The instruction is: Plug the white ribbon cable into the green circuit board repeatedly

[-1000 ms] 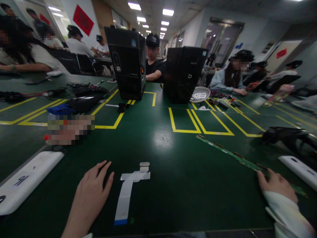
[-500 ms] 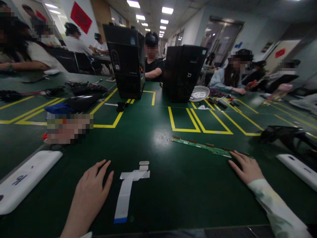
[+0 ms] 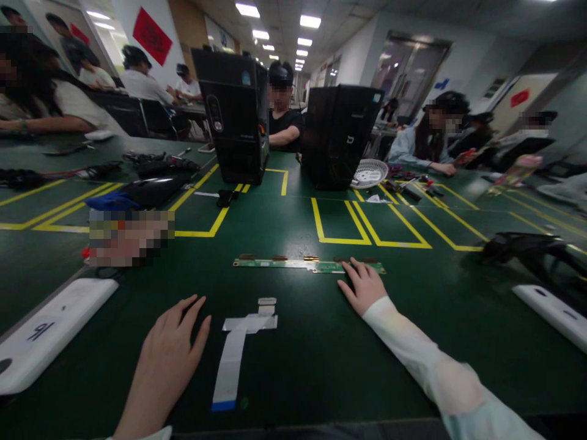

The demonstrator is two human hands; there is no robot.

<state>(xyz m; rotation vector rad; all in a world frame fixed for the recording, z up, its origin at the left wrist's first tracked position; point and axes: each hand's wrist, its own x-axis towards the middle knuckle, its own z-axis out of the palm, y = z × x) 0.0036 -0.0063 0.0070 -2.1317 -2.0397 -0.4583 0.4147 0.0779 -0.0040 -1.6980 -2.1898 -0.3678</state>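
A long, narrow green circuit board (image 3: 275, 263) lies nearly level across the middle of the table. My right hand (image 3: 365, 286) touches the board's right part with its fingertips. The thumb is apart, just in front of the board's near edge, and I see no grip around it. On the table to the left, my left hand (image 3: 172, 339) lies with fingers spread, holding nothing. Close to its thumb side is a white flat ribbon cable (image 3: 229, 366) with a blue end and a connector, with a clear strip across it.
White cases lie at the left (image 3: 55, 333) and right (image 3: 557, 315). Two black computer towers (image 3: 236, 122) (image 3: 339, 137) stand at the back. A white basket (image 3: 370, 173), dark cables (image 3: 160, 164) and yellow tape lines (image 3: 346, 241) are around. People sit across the room.
My right hand and the circuit board have moved left together. The board has turned from slanted to nearly level. My left hand and the ribbon cable have stayed put.
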